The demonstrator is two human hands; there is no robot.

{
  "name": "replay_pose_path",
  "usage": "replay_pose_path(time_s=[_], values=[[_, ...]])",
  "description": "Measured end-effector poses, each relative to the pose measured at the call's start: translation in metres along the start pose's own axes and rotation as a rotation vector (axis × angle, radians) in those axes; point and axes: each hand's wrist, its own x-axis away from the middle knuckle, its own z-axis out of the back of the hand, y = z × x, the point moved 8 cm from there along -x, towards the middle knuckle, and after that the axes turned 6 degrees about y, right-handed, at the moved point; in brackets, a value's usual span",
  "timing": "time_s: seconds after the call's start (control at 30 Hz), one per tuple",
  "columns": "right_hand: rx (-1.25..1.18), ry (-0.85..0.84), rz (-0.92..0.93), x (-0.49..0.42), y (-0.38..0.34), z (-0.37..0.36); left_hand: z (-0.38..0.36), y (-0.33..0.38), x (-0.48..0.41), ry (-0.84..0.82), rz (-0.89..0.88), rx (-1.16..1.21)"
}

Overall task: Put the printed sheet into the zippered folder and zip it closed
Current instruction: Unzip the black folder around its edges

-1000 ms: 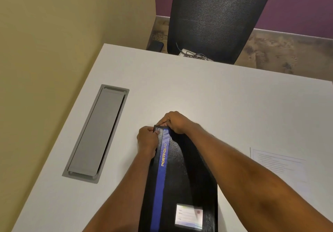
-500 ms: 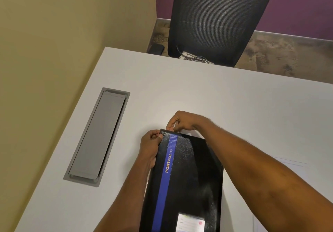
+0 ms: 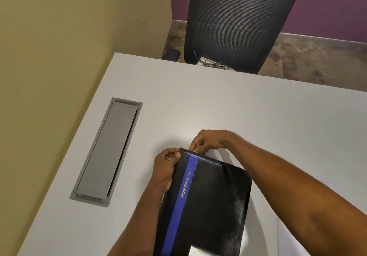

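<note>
A black zippered folder [image 3: 210, 206] with a blue stripe reading PORTFOLIO lies flat on the white desk [image 3: 218, 100] in front of me. My left hand [image 3: 165, 168] pinches the folder's far left corner. My right hand [image 3: 210, 141] pinches something small, apparently the zipper pull, at the far edge just right of that corner. The printed sheet [image 3: 292, 241] lies at the lower right of the desk, mostly hidden under my right forearm and cut by the frame edge.
A grey cable hatch [image 3: 108, 150] is set into the desk on the left, beside the yellow wall. A black mesh office chair [image 3: 238, 21] stands beyond the desk's far edge, with cables and a white box [image 3: 213, 64] on its seat.
The folder has turned to lie flatter and wider. My right hand has moved from the corner rightwards along the far edge, away from my left hand, which stays on the corner.
</note>
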Motion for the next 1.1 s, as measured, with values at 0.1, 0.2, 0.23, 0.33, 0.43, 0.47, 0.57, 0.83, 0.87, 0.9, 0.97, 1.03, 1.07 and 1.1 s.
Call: replay_pose_path(time_s=[0.1,0.2,0.23,0.33,0.43,0.47,0.57,0.83,0.87,0.9,0.97,1.03,1.07,1.1], values=[[0.104,-0.014,0.024,0.0,0.0,0.0,-0.002,-0.002,0.0,0.014,-0.006,-0.019],[0.164,0.0,0.072,0.0,-0.002,-0.002,0.0,-0.003,0.0,0.032,-0.013,-0.022],[0.181,0.016,0.1,0.0,-0.003,-0.003,0.001,-0.003,0.0,0.035,-0.014,-0.016],[0.203,0.04,0.141,-0.001,-0.004,-0.004,0.002,-0.001,0.003,0.032,-0.008,0.01],[0.242,-0.066,0.122,0.005,-0.002,-0.007,0.005,-0.002,0.004,0.012,-0.011,0.011],[0.27,-0.097,0.125,0.007,-0.002,-0.009,0.005,-0.003,0.004,0.006,-0.008,0.014],[0.262,-0.095,0.151,0.013,-0.007,-0.009,0.005,-0.005,0.001,-0.01,-0.004,0.006],[0.189,0.104,0.257,0.017,-0.004,-0.016,0.008,-0.004,-0.006,-0.029,-0.033,-0.01],[0.169,0.121,0.267,0.019,-0.004,-0.016,0.007,-0.004,-0.006,-0.035,-0.027,0.013],[0.144,0.145,0.274,0.021,-0.002,-0.015,0.007,-0.004,-0.007,-0.045,-0.023,0.023],[0.075,0.232,0.289,0.024,0.003,-0.012,0.006,-0.002,-0.008,-0.069,-0.049,-0.024],[0.004,0.341,0.297,0.027,0.008,-0.008,0.004,-0.001,-0.008,-0.094,-0.088,-0.09],[-0.015,0.39,0.302,0.028,0.009,-0.007,0.003,0.0,-0.008,-0.096,-0.103,-0.105],[-0.01,0.431,0.312,0.03,0.009,-0.006,0.002,0.001,-0.007,-0.093,-0.112,-0.111]])
